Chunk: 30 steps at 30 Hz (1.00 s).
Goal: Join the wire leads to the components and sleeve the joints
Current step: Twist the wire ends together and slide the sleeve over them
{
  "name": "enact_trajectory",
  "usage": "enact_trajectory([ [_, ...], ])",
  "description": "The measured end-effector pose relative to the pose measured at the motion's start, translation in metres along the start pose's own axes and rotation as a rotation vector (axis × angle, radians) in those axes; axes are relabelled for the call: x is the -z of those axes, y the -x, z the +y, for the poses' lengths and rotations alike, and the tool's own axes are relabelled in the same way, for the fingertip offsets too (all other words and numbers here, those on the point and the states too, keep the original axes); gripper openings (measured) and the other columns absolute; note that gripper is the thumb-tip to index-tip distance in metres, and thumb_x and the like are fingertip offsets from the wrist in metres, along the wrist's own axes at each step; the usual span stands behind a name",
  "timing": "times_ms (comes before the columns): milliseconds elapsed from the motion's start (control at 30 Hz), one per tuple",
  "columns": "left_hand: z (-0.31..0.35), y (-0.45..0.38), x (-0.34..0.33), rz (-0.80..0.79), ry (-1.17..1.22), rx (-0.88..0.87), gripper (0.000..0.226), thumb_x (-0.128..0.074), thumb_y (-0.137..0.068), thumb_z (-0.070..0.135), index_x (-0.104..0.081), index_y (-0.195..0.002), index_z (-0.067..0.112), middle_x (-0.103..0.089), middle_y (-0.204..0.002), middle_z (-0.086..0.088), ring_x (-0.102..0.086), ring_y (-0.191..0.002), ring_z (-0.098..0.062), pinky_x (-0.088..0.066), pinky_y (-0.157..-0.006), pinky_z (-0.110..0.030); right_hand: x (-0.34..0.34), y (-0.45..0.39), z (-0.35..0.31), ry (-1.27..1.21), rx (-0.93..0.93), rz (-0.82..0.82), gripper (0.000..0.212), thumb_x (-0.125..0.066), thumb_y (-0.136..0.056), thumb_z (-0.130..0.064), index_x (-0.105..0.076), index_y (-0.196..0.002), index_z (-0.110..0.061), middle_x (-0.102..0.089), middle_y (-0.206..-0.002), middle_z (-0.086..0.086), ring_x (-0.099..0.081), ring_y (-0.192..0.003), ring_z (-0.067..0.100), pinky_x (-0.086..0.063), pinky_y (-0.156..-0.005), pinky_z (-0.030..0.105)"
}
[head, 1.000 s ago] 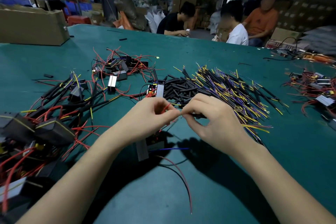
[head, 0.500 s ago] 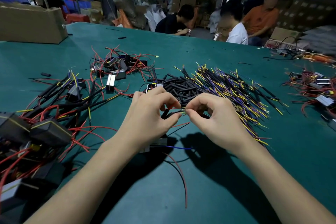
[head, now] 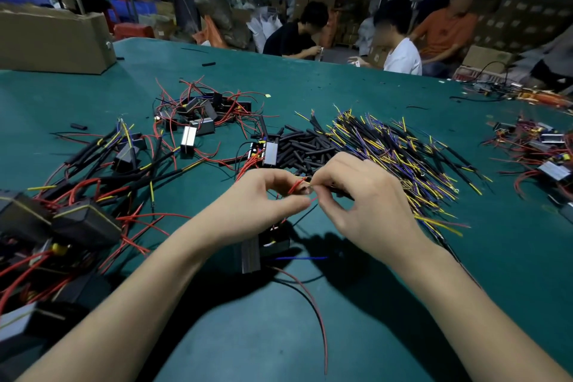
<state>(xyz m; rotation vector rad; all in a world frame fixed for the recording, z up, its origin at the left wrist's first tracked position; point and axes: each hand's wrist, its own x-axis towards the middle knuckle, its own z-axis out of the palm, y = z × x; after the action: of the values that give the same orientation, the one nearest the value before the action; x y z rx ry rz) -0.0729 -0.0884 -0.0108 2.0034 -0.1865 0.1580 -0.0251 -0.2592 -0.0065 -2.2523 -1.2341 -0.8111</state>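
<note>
Over the green table, my left hand pinches a red wire lead between thumb and fingers. My right hand pinches a thin wire end against that red lead, fingertips almost touching the left hand's. Below the hands lies a black component with a grey metal side; blue, red and black leads trail from it toward me. A heap of black sleeve pieces lies just beyond the hands. A spread of yellow and purple wire leads lies to the right of it.
Sleeved, joined components are piled at the left. Unjoined components with red leads lie at centre left, and more at the far right. A cardboard box stands at the back left. Three people sit at the table's far edge.
Both hands stayed together over the component. The red lead now shows between my left fingers, and my right fingertips have closed in on its end.
</note>
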Motion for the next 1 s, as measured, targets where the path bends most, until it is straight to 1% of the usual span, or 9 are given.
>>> enact_trajectory([
  [100, -0.003, 0.0, -0.006, 0.184, -0.24, -0.16, 0.014, -0.076, -0.079, 0.018, -0.064, -0.082, 0.024, -0.064, -0.083, 0.011, -0.058, -0.083, -0.001, -0.043, -0.091, -0.029, -0.001, 0.003, 0.004, -0.18, -0.111, -0.049, 0.003, -0.062, -0.085, -0.013, -0.063, -0.084, -0.015, -0.055, -0.079, -0.007, -0.053, -0.07, 0.016, -0.047, -0.064, 0.042],
  [167, -0.005, 0.001, -0.007, 0.251, -0.317, -0.235, 0.011, -0.075, -0.079, 0.024, -0.064, -0.079, 0.025, -0.063, -0.083, 0.009, -0.058, -0.085, -0.01, -0.039, -0.093, -0.047, -0.003, 0.003, 0.005, -0.219, -0.122, -0.06, 0.003, -0.061, -0.085, -0.015, -0.063, -0.084, -0.016, -0.053, -0.078, -0.008, -0.052, -0.07, 0.015, -0.047, -0.064, 0.042],
  [300, -0.005, 0.002, -0.007, 0.299, -0.425, -0.314, 0.008, -0.073, -0.081, 0.03, -0.066, -0.08, 0.026, -0.061, -0.085, 0.01, -0.058, -0.088, -0.011, -0.029, -0.09, -0.041, -0.003, 0.002, 0.008, -0.249, -0.133, -0.074, 0.004, -0.061, -0.085, -0.015, -0.062, -0.083, -0.018, -0.052, -0.078, -0.01, -0.051, -0.07, 0.014, -0.047, -0.063, 0.043],
  [433, -0.005, 0.001, -0.008, 0.294, -0.343, -0.293, 0.011, -0.064, -0.081, 0.032, -0.066, -0.076, 0.023, -0.063, -0.079, 0.007, -0.06, -0.082, -0.012, -0.038, -0.089, -0.045, -0.003, 0.002, 0.009, -0.27, -0.095, -0.07, 0.005, -0.062, -0.085, -0.011, -0.062, -0.083, -0.016, -0.052, -0.077, -0.007, -0.051, -0.069, 0.015, -0.047, -0.063, 0.043],
  [600, 0.001, -0.003, 0.001, 0.119, 0.159, 0.086, 0.022, -0.068, -0.083, 0.016, -0.072, -0.062, 0.022, -0.07, -0.07, 0.007, -0.061, -0.069, 0.002, -0.044, -0.073, -0.015, -0.002, 0.0, 0.002, -0.062, 0.113, 0.05, 0.007, -0.063, -0.086, -0.004, -0.066, -0.081, -0.007, -0.061, -0.078, 0.001, -0.057, -0.069, 0.022, -0.046, -0.06, 0.041],
  [700, 0.001, -0.006, 0.005, 0.028, 0.246, 0.333, 0.024, -0.064, -0.082, 0.024, -0.073, -0.059, 0.026, -0.069, -0.066, 0.011, -0.06, -0.062, 0.005, -0.039, -0.071, -0.026, -0.005, 0.0, 0.0, 0.061, 0.195, 0.084, 0.009, -0.061, -0.087, -0.004, -0.066, -0.079, -0.006, -0.064, -0.079, 0.003, -0.061, -0.072, 0.026, -0.044, -0.059, 0.039],
  [800, 0.0, -0.002, 0.009, 0.018, 0.093, 0.21, 0.013, -0.069, -0.085, 0.028, -0.073, -0.077, 0.018, -0.067, -0.07, 0.01, -0.055, -0.064, 0.002, -0.043, -0.064, -0.013, -0.007, 0.003, 0.003, -0.054, 0.054, 0.036, 0.006, -0.062, -0.085, -0.007, -0.065, -0.081, -0.009, -0.061, -0.079, 0.0, -0.057, -0.069, 0.022, -0.046, -0.062, 0.042],
  [867, 0.002, 0.002, 0.013, 0.035, -0.104, 0.102, 0.018, -0.073, -0.079, 0.032, -0.068, -0.09, 0.019, -0.066, -0.077, 0.007, -0.057, -0.067, -0.005, -0.045, -0.068, -0.016, -0.008, 0.005, 0.007, -0.167, -0.052, 0.003, 0.004, -0.062, -0.084, -0.01, -0.063, -0.082, -0.012, -0.057, -0.079, -0.004, -0.053, -0.069, 0.019, -0.047, -0.064, 0.043],
  [1000, 0.008, 0.007, 0.021, 0.145, -0.331, -0.011, 0.03, -0.08, -0.071, 0.032, -0.054, -0.084, 0.026, -0.059, -0.078, 0.009, -0.056, -0.073, -0.01, -0.044, -0.071, -0.021, -0.009, 0.005, 0.014, -0.248, -0.149, -0.005, 0.007, -0.062, -0.084, -0.01, -0.063, -0.082, -0.017, -0.056, -0.08, -0.008, -0.054, -0.072, 0.015, -0.047, -0.065, 0.04],
])
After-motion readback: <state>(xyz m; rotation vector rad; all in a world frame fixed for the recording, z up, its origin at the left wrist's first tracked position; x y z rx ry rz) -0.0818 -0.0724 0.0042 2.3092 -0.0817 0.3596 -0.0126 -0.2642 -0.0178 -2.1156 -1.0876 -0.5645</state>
